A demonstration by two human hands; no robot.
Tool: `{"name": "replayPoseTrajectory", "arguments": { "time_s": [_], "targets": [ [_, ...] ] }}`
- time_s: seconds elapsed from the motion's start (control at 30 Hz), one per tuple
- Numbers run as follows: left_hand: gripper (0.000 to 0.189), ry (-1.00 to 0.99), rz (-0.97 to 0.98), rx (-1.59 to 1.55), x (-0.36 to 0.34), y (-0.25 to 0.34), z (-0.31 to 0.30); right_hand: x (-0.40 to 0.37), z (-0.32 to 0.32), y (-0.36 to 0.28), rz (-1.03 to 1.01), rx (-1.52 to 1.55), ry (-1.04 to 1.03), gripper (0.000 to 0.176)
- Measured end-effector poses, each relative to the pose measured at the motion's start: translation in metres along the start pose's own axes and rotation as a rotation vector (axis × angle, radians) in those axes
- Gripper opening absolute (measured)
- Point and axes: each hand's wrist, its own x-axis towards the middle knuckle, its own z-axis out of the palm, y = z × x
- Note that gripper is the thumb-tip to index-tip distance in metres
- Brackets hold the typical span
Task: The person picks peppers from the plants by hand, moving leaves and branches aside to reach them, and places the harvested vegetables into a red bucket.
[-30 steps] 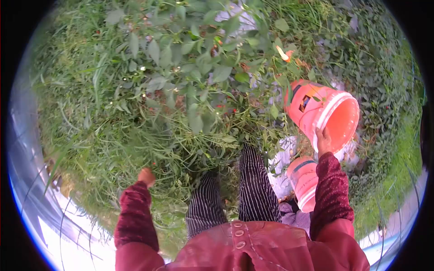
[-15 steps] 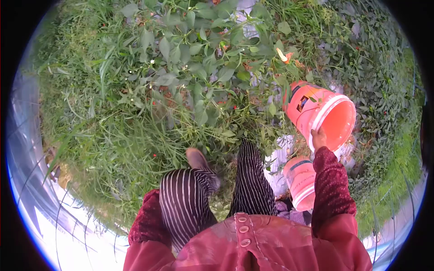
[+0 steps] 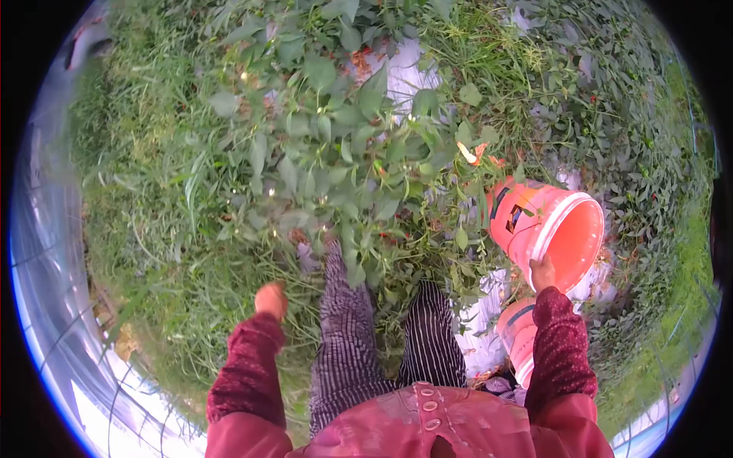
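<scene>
A pinkish-red plastic bucket [image 3: 521,229] with a white rim lies tipped at the right, its mouth facing me. My right hand [image 3: 543,272] is closed on the near edge of that rim. The bucket looks empty inside. Lower down, partly behind my right sleeve, is a second bucket [image 3: 517,336] of the same colour. My left hand [image 3: 271,300] hangs over grass beside my left leg, smeared by motion, so its fingers cannot be made out. Leafy pepper plants [image 3: 336,130] with a few small red and white spots stand in front of me.
Pale plastic sheeting [image 3: 408,76] shows between the plants ahead and beside my right leg. Tall grass [image 3: 145,229] grows on the left. Dense foliage [image 3: 634,145] fills the far right. A pale, curled piece with orange [image 3: 467,153] sits just above the bucket.
My left hand has come into view and swung forward on the left. My left leg has stepped forward among the plants. The held bucket now appears lower in view, still in my right hand.
</scene>
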Motion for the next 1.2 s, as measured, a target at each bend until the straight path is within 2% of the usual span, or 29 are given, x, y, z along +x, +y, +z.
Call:
{"name": "replayPoseTrajectory", "arguments": {
  "time_s": [0.03, 0.07, 0.13, 0.17, 0.23, 0.27, 0.33, 0.37, 0.4, 0.43, 0.5, 0.53, 0.6, 0.63, 0.67, 0.7, 0.73, 0.77, 0.83, 0.87, 0.97, 1.0, 1.03, 1.13, 1.17, 1.2],
  "targets": [
    [0.021, 0.032, -0.031, -0.028, 0.039, 0.031, -0.051, -0.002, 0.004, -0.003, 0.012, 0.012, 0.015, 0.055],
    [0.023, 0.068, -0.066, 0.047, 0.079, 0.046, -0.08, -0.009, 0.007, -0.005, -0.058, 0.034, 0.172, 0.054],
    [0.035, 0.445, 0.029, -0.656, 0.134, 0.076, -0.127, -0.033, 0.007, -0.027, -0.201, -0.041, 0.46, 0.05],
    [0.042, 0.615, 0.162, -0.946, 0.161, 0.091, -0.15, -0.045, 0.009, -0.046, -0.205, -0.058, 0.45, 0.05],
    [0.04, 0.61, 0.296, -1.145, 0.206, 0.106, -0.17, -0.07, 0.021, -0.083, -0.286, 0.229, 0.542, 0.046],
    [0.036, 0.269, 0.478, -1.677, 0.215, 0.126, -0.182, -0.078, 0.036, -0.098, -0.284, 0.222, 0.553, 0.046],
    [0.03, -0.329, 0.259, -1.614, 0.197, 0.161, -0.217, -0.093, 0.069, -0.128, -0.279, 0.733, 0.39, 0.041],
    [0.033, -0.28, 0.524, -1.218, 0.198, 0.171, -0.191, -0.108, 0.073, -0.158, -0.247, 0.665, 0.296, 0.038],
    [0.039, -0.149, 0.761, -0.848, 0.199, 0.181, -0.164, -0.108, 0.085, -0.168, -0.267, 0.727, 0.204, 0.033],
    [0.042, -0.091, 0.835, -0.661, 0.152, 0.199, -0.183, -0.108, 0.091, -0.179, -0.272, 0.724, 0.208, 0.033],
    [0.04, -0.183, 0.957, -0.437, 0.112, 0.207, -0.148, -0.113, 0.104, -0.184, -0.171, 0.553, -0.006, 0.029],
    [0.038, -0.202, 0.949, -0.404, 0.096, 0.199, -0.128, -0.115, 0.112, -0.182, -0.133, 0.489, -0.077, 0.028],
    [0.036, -0.238, 0.946, -0.386, 0.067, 0.184, -0.097, -0.116, 0.136, -0.165, 0.04, 1.395, -0.226, 0.025],
    [0.034, -0.137, 0.939, -0.387, 0.056, 0.172, -0.087, -0.122, 0.14, -0.157, 0.055, 1.385, -0.22, 0.025],
    [0.033, -0.038, 0.929, -0.386, 0.049, 0.16, -0.08, -0.131, 0.142, -0.156, 0.058, 1.243, -0.266, 0.028],
    [0.033, -0.053, 0.929, -0.394, 0.046, 0.15, -0.073, -0.131, 0.14, -0.143, -0.212, 0.76, -0.37, 0.031],
    [0.033, -0.101, 0.922, -0.378, 0.044, 0.139, -0.068, -0.131, 0.138, -0.131, -0.571, -0.036, -0.262, 0.034],
    [0.033, -0.144, 0.914, -0.36, 0.042, 0.129, -0.065, -0.133, 0.134, -0.124, -0.843, -0.443, -0.087, 0.038],
    [0.034, -0.145, 0.929, -0.348, 0.04, 0.111, -0.064, -0.134, 0.135, -0.116, -0.757, -0.67, -0.181, 0.042],
    [0.034, -0.146, 0.945, -0.331, 0.039, 0.104, -0.062, -0.133, 0.133, -0.122, -0.756, -0.672, -0.18, 0.042],
    [0.031, -0.167, 0.965, -0.319, 0.038, 0.087, -0.058, -0.12, 0.116, -0.172, 0.16, 0.949, 0.066, 0.033],
    [0.03, -0.178, 0.963, -0.343, 0.036, 0.082, -0.057, -0.119, 0.111, -0.185, 0.157, 0.947, 0.072, 0.033],
    [0.029, -0.188, 0.962, -0.367, 0.036, 0.078, -0.056, -0.12, 0.107, -0.197, 0.064, 0.869, -0.011, 0.032],
    [0.029, -0.197, 0.955, -0.359, 0.035, 0.073, -0.06, -0.127, 0.138, -0.222, -0.172, 0.703, -0.35, 0.031],
    [0.029, -0.189, 0.955, -0.359, 0.035, 0.073, -0.064, -0.141, 0.151, -0.247, -0.293, 0.301, -0.379, 0.035],
    [0.03, -0.164, 0.961, -0.376, 0.036, 0.076, -0.068, -0.153, 0.164, -0.273, -0.06, 0.247, -0.541, 0.039]
  ]
}}
